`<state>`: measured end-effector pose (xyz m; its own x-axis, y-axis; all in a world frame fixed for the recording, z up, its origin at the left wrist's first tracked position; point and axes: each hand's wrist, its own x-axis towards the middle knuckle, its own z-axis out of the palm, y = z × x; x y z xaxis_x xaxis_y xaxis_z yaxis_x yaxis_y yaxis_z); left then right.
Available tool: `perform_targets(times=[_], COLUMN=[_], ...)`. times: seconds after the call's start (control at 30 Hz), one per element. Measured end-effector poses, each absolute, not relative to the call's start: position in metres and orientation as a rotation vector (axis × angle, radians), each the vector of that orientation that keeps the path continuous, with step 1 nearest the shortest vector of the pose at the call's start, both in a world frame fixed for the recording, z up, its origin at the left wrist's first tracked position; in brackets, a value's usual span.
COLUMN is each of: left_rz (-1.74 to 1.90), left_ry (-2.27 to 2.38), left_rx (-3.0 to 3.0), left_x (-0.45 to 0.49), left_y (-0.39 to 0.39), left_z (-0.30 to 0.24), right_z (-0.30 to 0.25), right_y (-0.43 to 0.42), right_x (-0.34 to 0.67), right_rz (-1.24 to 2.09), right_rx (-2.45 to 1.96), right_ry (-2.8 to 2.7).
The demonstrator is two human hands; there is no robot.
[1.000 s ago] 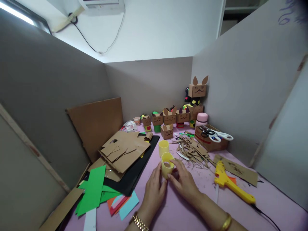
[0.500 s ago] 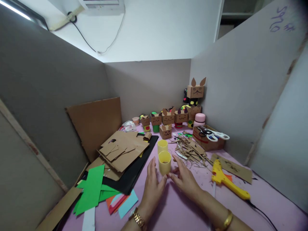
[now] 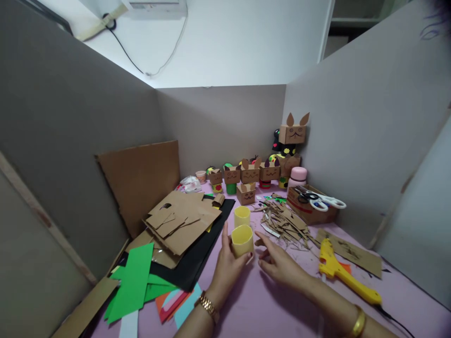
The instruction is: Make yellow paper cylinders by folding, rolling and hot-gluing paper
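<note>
A yellow paper tube, open at the top and slightly angular at its rim, is in my left hand, with the thumb across its near side and the fingers along its left. Just to the right of the tube, my right hand is open, its fingers apart and holding nothing. Right behind stands a second yellow paper tube, upright on the pink tabletop. A small cardboard box with a cat face sits beyond both tubes.
Cardboard strips lie at the right, with a yellow glue gun nearer me. Scissors rest on a cardboard box. Cardboard sheets and green paper cover the left. Several cat-faced figures line the back.
My left hand has closed around the front yellow tube, which is now slightly tilted. My right hand has drawn away from it to the right. The view has shifted a little.
</note>
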<state>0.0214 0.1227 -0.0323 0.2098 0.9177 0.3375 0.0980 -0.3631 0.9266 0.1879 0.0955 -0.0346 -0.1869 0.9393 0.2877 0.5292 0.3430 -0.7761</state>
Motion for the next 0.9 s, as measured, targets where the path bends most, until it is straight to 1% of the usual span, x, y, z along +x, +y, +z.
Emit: perform_targets(times=[0.13, 0.3, 0.47, 0.57, 0.73, 0.9], left_rz=[1.261, 1.219, 1.184, 1.190, 1.173, 1.201], left_ry=[0.965, 0.963, 0.917, 0.915, 0.936, 0.869], left_rx=[1.591, 1.570, 1.592, 1.586, 1.590, 1.435], left_x=[0.013, 0.007, 0.005, 0.005, 0.007, 0.006], left_y=[0.126, 0.131, 0.132, 0.132, 0.129, 0.129], left_z=[-0.033, -0.035, -0.037, -0.037, -0.034, -0.033], right_z=[-0.016, 0.012, 0.020, 0.023, 0.036, 0.037], right_y=[0.115, 0.161, 0.190, 0.183, 0.146, 0.115], right_x=[0.194, 0.197, 0.194, 0.196, 0.213, 0.226], right_rz=[0.423, 0.255, 0.162, 0.131, 0.076, 0.038], right_rx=[-1.360, -1.371, -1.391, -1.398, -1.406, -1.445], right_ry=[-1.878, -1.906, -1.997, -2.017, -1.987, -1.977])
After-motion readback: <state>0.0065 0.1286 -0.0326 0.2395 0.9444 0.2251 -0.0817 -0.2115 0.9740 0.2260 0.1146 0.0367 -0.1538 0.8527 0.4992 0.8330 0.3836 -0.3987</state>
